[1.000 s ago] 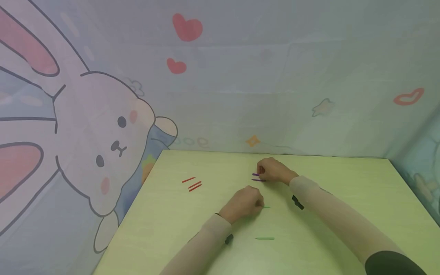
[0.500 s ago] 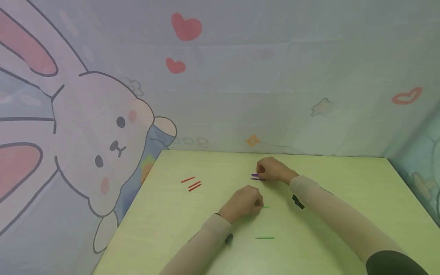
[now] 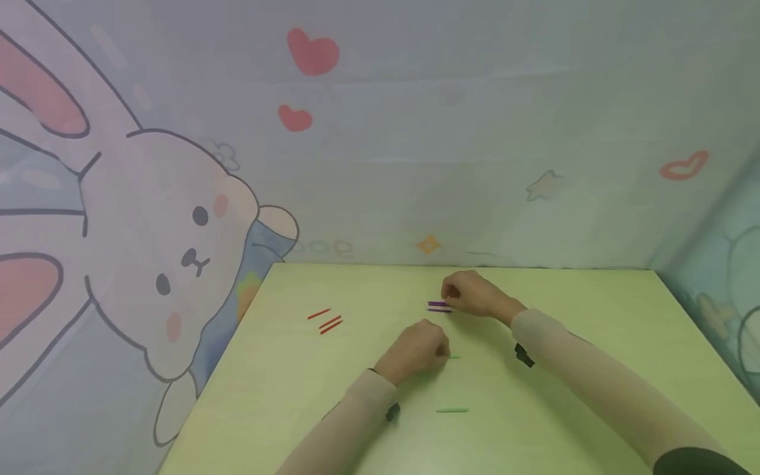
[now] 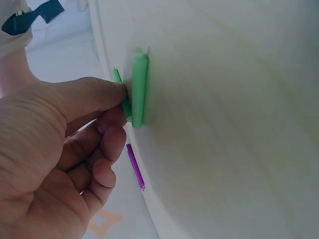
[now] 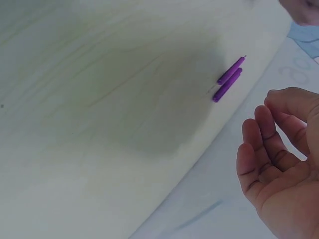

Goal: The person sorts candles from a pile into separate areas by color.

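Note:
My left hand (image 3: 413,353) pinches a thin green candle (image 4: 117,76) between thumb and fingertips, low over the table; the fingers cover its middle. Nearer to me lies a second green candle (image 3: 452,410), flat on the tabletop. Farther back, my right hand (image 3: 477,295) is just beside the purple candles (image 3: 438,310), with thumb and fingertips close together and nothing between them. Two purple candles (image 5: 228,85) show side by side, apart from the fingers, in the right wrist view.
Several red candles, one of them a slanted red candle (image 3: 331,327), lie at the left on the pale yellow-green table (image 3: 570,297). A cloth backdrop (image 3: 475,132) with a printed rabbit stands along the table's back edge.
My right hand has let go of a purple candle and drawn slightly away from the purple ones. The left hand stays at its green candle. The head view has shifted a little.

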The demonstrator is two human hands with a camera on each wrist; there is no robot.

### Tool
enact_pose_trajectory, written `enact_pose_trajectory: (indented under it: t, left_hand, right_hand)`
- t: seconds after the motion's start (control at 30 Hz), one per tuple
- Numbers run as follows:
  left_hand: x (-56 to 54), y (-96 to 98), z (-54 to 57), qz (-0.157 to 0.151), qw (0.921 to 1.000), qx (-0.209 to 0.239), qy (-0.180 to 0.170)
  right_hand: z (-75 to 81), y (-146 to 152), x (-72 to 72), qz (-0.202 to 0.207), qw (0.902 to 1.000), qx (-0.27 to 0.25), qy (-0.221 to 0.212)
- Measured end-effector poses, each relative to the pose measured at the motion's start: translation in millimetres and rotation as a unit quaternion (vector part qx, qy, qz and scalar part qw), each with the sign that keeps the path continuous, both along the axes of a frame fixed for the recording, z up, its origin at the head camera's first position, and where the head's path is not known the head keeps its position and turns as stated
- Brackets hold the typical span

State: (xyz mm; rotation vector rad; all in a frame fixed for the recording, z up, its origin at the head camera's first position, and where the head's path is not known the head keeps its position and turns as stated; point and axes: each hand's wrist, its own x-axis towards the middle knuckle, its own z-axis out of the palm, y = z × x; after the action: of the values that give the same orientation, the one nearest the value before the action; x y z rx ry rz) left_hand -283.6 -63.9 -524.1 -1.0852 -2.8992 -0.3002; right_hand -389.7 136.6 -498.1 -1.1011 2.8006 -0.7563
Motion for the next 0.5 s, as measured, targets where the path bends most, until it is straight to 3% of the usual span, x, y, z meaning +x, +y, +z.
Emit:
enact_pose_trajectory:
  t: [0.27, 0.5]
  left_hand:
    - [0.4, 5.9, 1.9, -0.003, 1.0000, 0.001, -0.001]
    - [0.9, 5.1, 2.4, 0.004, 0.9999, 0.003, -0.015]
  right_hand:
    - [19.5, 20, 34.8, -0.001, 0.9995, -0.031, 0.011]
    - [21.8, 40, 77.3, 0.005, 0.9991, -0.040, 0.011]
